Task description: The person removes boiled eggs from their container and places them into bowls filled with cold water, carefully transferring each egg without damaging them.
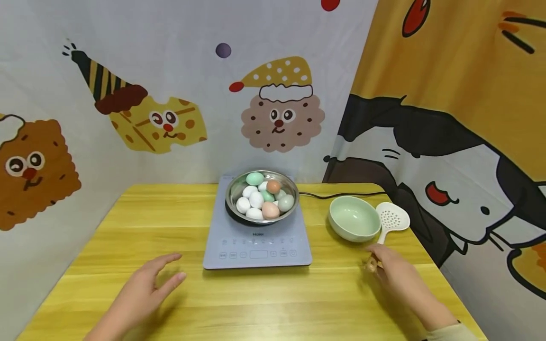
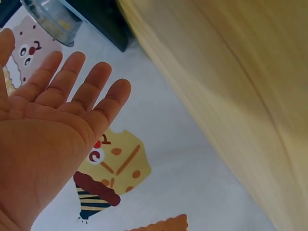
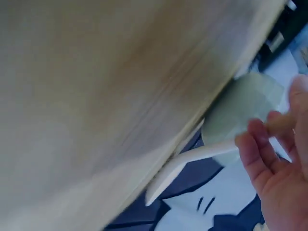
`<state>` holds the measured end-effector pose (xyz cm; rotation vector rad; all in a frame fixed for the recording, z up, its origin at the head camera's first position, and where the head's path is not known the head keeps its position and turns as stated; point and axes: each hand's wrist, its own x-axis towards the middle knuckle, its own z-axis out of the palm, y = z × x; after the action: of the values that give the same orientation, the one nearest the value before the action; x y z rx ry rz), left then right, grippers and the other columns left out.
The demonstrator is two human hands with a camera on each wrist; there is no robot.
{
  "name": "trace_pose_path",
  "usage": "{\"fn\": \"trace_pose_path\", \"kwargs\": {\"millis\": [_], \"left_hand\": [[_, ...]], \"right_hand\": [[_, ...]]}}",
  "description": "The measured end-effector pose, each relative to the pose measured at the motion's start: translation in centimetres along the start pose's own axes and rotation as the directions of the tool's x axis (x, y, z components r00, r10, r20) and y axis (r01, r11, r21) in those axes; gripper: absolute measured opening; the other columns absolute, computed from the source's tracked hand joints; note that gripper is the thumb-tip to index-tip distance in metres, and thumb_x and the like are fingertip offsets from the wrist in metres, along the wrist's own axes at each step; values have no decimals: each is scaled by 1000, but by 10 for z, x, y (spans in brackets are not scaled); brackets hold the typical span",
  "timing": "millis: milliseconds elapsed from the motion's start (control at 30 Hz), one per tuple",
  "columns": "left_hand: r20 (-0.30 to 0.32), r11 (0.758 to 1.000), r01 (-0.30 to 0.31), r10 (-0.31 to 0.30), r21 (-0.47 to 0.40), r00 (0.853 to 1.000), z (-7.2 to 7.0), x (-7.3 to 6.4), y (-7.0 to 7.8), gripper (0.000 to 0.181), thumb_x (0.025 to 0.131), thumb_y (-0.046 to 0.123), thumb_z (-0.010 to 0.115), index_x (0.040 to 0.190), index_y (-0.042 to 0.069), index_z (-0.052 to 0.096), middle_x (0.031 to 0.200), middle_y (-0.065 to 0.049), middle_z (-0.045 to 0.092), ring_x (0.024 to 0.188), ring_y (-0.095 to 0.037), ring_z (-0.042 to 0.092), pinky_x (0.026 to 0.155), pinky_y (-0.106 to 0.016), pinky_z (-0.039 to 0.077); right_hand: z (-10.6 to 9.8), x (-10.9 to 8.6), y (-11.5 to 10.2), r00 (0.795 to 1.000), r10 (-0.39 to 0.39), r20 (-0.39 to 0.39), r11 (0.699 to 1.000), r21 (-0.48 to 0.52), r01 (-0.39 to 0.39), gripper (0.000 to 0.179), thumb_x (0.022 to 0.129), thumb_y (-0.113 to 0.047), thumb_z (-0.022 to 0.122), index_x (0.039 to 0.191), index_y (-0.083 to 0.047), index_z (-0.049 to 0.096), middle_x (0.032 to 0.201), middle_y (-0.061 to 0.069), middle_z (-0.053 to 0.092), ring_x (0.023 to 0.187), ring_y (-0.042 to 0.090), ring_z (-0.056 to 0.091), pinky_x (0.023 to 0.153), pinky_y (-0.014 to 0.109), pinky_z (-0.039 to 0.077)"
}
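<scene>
My right hand [image 1: 398, 270] grips the wooden handle of a white slotted skimmer [image 1: 393, 218] at the table's right side. In the right wrist view, the fingers [image 3: 255, 154] curl round that handle, and the skimmer's head [image 3: 166, 179] lies at the table surface. Just left of the skimmer stands a pale green bowl [image 1: 354, 220]. My left hand [image 1: 142, 291] holds nothing, its thumb and fingers spread over the table's left front. White, green and brownish eggs [image 1: 256, 200] fill a steel pan [image 1: 230, 201] on the induction cooker [image 1: 256, 253].
The cooker sits at the back middle of the wooden table [image 1: 149, 227], its black cord [image 1: 337, 195] running right along the back edge. Printed curtains [image 1: 179, 61] hang behind and beside the table.
</scene>
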<state>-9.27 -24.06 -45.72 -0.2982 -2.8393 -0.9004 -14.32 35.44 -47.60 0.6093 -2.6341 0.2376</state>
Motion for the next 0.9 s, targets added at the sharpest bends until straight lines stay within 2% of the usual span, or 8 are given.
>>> {"fn": "trace_pose_path", "kwargs": {"millis": [167,267,400,500,633,700,800,900], "left_hand": [[-33,998,-48,47,-35,998,6,8,10,48,104,35,73,142,7,66,142,-17,71,129,-44,67,100,-64,57],[-32,998,-54,52,-45,998,9,13,17,49,103,37,73,143,9,66,142,-15,70,129,-42,68,101,-64,57],[-32,997,-60,58,-56,998,11,18,22,50,103,37,73,144,8,66,143,-16,70,129,-41,67,104,-64,55],[-46,996,-76,74,-54,996,11,20,22,50,103,35,73,143,6,66,142,-17,70,130,-43,67,105,-64,55],[-45,996,-73,71,-44,996,11,25,24,50,103,35,73,143,6,66,143,-18,70,122,-40,71,104,-64,56],[-37,998,-55,54,-27,998,10,28,26,51,103,38,72,143,7,66,144,-18,69,100,-27,74,100,-60,59],[-32,999,-50,50,5,998,9,35,31,52,104,41,71,144,8,66,144,-19,69,71,-6,58,90,-50,61],[-33,998,-62,63,14,997,10,43,37,55,105,43,69,146,8,64,146,-18,67,73,-8,61,90,-49,60]], "right_hand": [[-11,0,-2,942,317,-109,939,177,-295,35,92,-15,86,121,-4,71,109,14,75,96,27,69,75,24,53],[-16,5,-2,845,506,-173,848,274,-453,35,96,-18,83,125,-3,70,120,18,72,104,25,63,82,21,44],[-20,11,2,707,659,-256,738,401,-543,39,102,-20,75,132,2,66,130,25,63,119,34,56,96,48,42],[-19,11,11,625,748,-222,647,455,-612,47,108,-32,64,138,4,61,131,27,61,109,13,62,95,44,43],[-21,8,22,497,867,-42,434,553,-711,58,109,-52,55,137,-2,60,109,10,68,66,-13,55,68,14,50],[-24,10,26,424,904,49,293,651,-700,53,106,-56,57,128,-8,61,93,-2,71,55,-2,61,55,15,54],[-30,13,33,314,939,140,84,793,-603,40,104,-51,64,113,-12,63,77,-11,72,59,6,68,54,19,59],[-36,15,39,236,953,193,-47,857,-513,31,106,-40,64,105,-9,67,76,-9,74,63,6,71,57,21,62]]}}
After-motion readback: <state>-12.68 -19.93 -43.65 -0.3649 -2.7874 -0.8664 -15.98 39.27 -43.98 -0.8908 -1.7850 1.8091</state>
